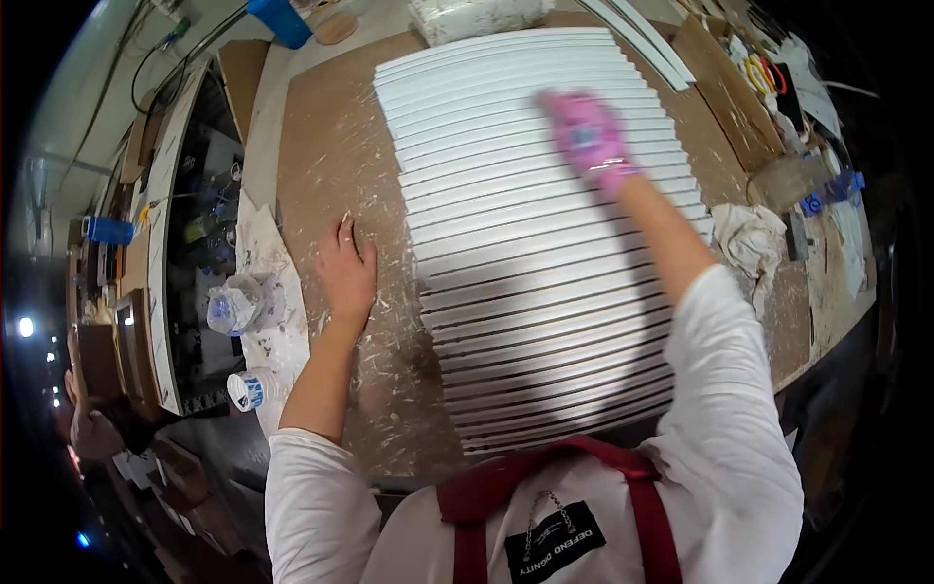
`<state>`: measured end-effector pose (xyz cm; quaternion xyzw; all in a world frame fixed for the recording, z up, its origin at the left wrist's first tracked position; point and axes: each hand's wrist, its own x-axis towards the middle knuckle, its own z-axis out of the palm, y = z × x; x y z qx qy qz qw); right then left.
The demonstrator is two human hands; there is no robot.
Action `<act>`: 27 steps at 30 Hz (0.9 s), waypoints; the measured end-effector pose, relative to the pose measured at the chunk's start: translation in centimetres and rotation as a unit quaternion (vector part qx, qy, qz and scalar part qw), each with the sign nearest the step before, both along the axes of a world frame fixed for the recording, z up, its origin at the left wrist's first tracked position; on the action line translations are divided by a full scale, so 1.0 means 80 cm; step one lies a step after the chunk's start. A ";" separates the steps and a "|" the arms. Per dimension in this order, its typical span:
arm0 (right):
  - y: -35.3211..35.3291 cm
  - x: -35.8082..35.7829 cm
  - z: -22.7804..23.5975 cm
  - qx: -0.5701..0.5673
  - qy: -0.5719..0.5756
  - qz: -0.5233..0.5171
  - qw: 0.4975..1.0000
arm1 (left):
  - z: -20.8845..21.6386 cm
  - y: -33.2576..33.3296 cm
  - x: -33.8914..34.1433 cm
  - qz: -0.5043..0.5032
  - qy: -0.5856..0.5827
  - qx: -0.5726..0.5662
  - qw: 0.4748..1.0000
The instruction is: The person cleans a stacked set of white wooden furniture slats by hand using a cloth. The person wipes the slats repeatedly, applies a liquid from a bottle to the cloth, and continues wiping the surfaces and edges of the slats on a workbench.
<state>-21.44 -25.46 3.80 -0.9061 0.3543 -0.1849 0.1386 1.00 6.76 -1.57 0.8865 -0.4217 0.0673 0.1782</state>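
Note:
A wide row of white slats (pixel 516 219), laid side by side, covers the middle of a brown, paint-spattered board (pixel 336 146). My right hand (pixel 589 138), in a pink glove, is over the upper right part of the slats. Its fingers are smeared by motion, and whether anything lies under them is hidden. My bare left hand (pixel 346 271) rests on the board just left of the slats. Its fingers are apart and nothing is in it.
A white rag (pixel 749 243) and a clear bottle (pixel 788 182) lie at the right. Scissors (pixel 761 74) sit in a cardboard box (pixel 730 92) at the back right. Left of the board stand a white plastic tub (pixel 251 389) and a plastic-wrapped container (pixel 233 307).

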 end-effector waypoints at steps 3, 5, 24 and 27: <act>-0.079 -0.074 -0.035 -0.161 -0.062 -0.019 0.985 | 0.001 -0.017 -0.011 -0.004 -0.030 0.015 0.999; -0.017 0.012 0.001 -0.083 -0.044 0.078 0.992 | 0.001 -0.010 -0.010 0.013 -0.040 0.017 0.999; 0.099 0.109 0.022 -0.063 0.033 0.146 0.987 | -0.017 0.007 0.010 0.005 0.010 -0.010 1.000; -0.033 -0.027 -0.004 -0.075 0.031 -0.007 0.997 | -0.015 0.002 0.006 -0.004 -0.007 -0.008 1.000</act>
